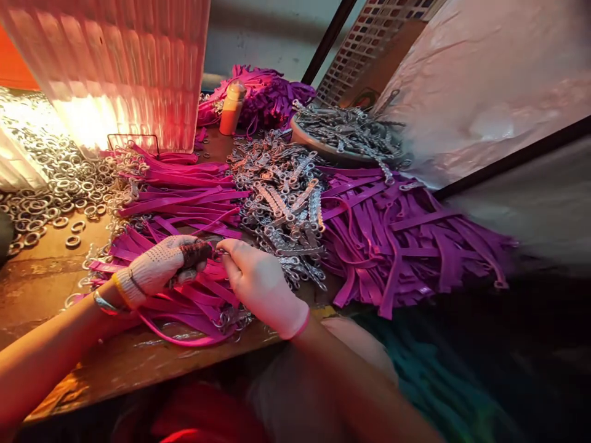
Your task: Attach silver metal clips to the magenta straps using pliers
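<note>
Item one, my left hand, in a knit work glove with a dark taped fingertip, is clenched on something small at its thumb and forefinger; I cannot make out exactly what, though it sits right over the magenta straps heaped under both wrists. Item two, my right hand, in a pale glove with a pink cuff, has its fingertips pinched in against the left thumb, the two hands touching at that spot; whether it grips a clasp or the strap end is hidden by the fingers. Item three, the thing being worked: one strap end, held between both hands just above the near edge of the wooden bench. Item four, the pile of metal chain clasps, just beyond my right knuckles, within easy reach. Item five, split rings, scattered far left under the lit ribbed plastic panel. Item six, loose purple straps to the right, untouched. Item seven, a dish of further clasps and a small orange bottle at the back. My judgement: I am mid-fitting hardware onto a strap, and the next move calls for a steady pinch and fine alignment of metal to strap end.
</note>
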Motion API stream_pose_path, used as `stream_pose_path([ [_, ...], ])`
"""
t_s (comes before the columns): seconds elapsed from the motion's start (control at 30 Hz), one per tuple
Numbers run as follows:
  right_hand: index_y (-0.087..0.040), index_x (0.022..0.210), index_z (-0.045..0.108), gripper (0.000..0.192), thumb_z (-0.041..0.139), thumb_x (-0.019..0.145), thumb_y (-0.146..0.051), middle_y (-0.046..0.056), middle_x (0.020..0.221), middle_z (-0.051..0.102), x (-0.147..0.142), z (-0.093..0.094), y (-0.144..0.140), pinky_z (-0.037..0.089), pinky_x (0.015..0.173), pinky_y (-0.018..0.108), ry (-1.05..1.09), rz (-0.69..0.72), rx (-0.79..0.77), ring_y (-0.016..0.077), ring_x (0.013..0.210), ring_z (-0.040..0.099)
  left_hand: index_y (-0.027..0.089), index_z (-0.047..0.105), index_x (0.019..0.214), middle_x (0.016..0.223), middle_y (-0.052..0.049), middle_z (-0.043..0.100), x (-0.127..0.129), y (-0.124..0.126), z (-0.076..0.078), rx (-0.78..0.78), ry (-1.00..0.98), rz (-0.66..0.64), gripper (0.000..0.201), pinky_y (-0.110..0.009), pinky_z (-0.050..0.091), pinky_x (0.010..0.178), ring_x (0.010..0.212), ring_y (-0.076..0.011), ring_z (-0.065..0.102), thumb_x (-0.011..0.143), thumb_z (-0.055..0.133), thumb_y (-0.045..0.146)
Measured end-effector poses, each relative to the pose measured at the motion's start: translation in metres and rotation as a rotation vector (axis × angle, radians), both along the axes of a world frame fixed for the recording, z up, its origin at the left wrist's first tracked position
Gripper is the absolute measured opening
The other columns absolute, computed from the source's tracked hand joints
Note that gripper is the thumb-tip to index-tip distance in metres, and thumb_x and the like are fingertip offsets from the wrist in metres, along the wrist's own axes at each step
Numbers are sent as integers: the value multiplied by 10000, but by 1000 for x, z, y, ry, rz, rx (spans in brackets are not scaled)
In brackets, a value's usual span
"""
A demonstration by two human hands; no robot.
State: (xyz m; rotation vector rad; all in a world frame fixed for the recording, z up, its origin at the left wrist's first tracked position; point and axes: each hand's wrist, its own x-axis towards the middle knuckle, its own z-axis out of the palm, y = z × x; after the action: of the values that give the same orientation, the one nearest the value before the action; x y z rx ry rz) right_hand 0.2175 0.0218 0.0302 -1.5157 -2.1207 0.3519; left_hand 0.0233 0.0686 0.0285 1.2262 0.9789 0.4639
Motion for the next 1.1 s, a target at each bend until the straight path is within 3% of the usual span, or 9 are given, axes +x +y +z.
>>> stream_pose_path([
  [0.2,-180,1163,654,286,422,998,-207,80,935,732,-14,2,-2,424,717,270,-345,2,-20,201,844,681,175,590,728,523,25,479,2,-5,-6,123,-21,2,308,-190,279,403,437,-85,367,869,606,449],
  [0.37,-157,1172,644,329,356,1032,-233,96,951,721,-18,-11,2,411,719,266,-375,-64,25,192,835,665,149,637,726,684,5,578,2,4,-7,367,55,-43,115,-170,356,531,600,-93,441,781,645,249],
  [0.5,-152,1157,654,349,337,1039,-236,106,949,722,-17,-21,0,417,720,263,-399,-53,23,192,841,663,181,573,704,581,25,508,0,7,-17,188,30,-173,105,-194,316,453,484,-102,399,766,489,177],
  [0.67,-159,1165,657,364,335,1047,-280,120,1003,729,-13,-23,-1,442,766,271,-379,-37,-14,208,882,676,157,651,665,689,-6,632,5,11,-28,483,170,-194,179,-205,428,661,659,-133,530,620,537,27],
  [0.8,-189,1307,573,340,432,1006,-258,98,1195,711,-11,-7,1,462,885,286,-235,-48,-118,217,1057,670,155,655,710,575,13,568,4,6,-28,261,86,-137,156,-190,340,483,503,-105,457,671,521,86],
  [0.9,-239,1417,463,529,604,921,-357,51,1112,748,-11,8,4,480,803,292,-273,-52,-313,234,981,705,156,663,774,543,16,547,3,-1,-29,189,28,-67,194,-185,320,443,458,-102,444,695,490,120],
  [1.0,-237,1274,555,403,586,928,-441,49,935,772,-13,13,7,451,701,287,-432,-97,-400,250,869,728,154,673,782,560,16,552,5,-5,-33,233,59,-53,216,-178,309,435,470,-99,442,681,485,116],
  [1.1,-171,1088,603,299,496,969,-423,112,833,757,-14,5,5,431,663,299,-602,-62,-345,276,812,733,152,678,765,583,16,554,8,-4,-37,283,75,-106,223,-173,313,446,503,-98,437,688,473,111],
])
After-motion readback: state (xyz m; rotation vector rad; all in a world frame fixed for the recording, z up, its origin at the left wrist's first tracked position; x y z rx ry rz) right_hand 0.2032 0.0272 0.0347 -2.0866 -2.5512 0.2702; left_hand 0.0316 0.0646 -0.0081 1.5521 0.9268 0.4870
